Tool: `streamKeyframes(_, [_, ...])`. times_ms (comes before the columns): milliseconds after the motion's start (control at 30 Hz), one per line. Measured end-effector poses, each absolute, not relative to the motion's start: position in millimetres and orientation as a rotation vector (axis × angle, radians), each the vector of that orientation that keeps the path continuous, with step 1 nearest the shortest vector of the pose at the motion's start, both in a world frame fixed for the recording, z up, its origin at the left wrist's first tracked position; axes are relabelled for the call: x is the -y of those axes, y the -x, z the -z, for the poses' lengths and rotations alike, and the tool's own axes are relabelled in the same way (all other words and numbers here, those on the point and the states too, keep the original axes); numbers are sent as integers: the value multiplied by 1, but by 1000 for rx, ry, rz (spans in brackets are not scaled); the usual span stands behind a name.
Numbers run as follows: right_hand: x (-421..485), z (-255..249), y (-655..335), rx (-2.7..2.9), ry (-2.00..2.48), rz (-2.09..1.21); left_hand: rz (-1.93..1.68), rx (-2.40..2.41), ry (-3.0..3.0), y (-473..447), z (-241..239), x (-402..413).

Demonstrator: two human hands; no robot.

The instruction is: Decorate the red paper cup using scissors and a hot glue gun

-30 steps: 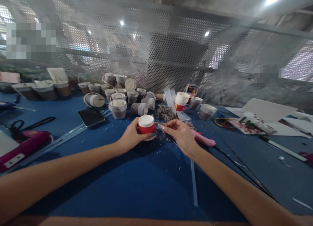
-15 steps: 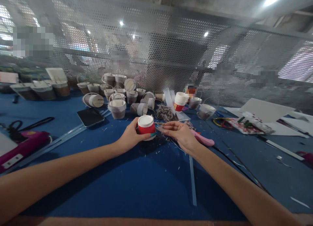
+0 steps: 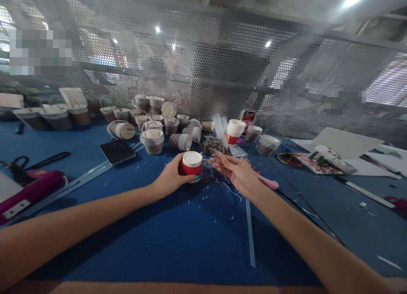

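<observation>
Where left grip curls, a red cup sits.

Bare hands, bare slim forearms; left thumbnail painted teal-green.

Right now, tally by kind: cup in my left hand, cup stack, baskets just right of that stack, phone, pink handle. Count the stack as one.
Cup in left hand: 1
Cup stack: 1
Baskets right of the stack: 2
Phone: 1
Pink handle: 1
Total: 6
</observation>
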State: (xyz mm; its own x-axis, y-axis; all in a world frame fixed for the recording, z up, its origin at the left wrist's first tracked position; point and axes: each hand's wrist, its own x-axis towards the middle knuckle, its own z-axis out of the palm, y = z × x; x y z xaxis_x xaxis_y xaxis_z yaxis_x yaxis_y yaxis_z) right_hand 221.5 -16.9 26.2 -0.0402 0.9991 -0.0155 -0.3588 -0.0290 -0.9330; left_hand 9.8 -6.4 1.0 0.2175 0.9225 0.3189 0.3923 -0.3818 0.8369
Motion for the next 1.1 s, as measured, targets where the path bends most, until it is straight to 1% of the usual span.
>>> streamKeyframes(200, [18, -28, -221, 897, 963, -1398, -1213, -1369, -1826, -7, 4, 3])
streamKeyframes(333, [20, -30, -220, 943, 964, -1404, -1269, -1318, -1813, -7, 9, 2])
streamKeyframes(400, [21, -31, -220, 960, 949, -1418, -1353, -1296, -1909, -8, 8, 7])
streamKeyframes(500, [23, -31, -219, 987, 947, -1402, -1525, -1284, -2219, -8, 2, 20])
streamKeyframes(600, [30, -32, -216, 1101, 927, -1337, -1632, -1106, -2539, -6, -4, 35])
streamKeyframes(667, [37, -31, -212, 1221, 869, -1323, -1570, -1039, -2696, -4, -7, 41])
streamKeyframes(800, [53, -27, -203, 1405, 749, -1334, -1369, -1120, -2872, -4, -8, 42])
streamKeyframes(967, [61, -22, -196, 1447, 642, -1320, -1433, -1153, -2891, -6, -7, 40])
streamKeyframes(1100, [61, -21, -196, 1473, 573, -1350, -1414, -1091, -2861, -7, -6, 37])
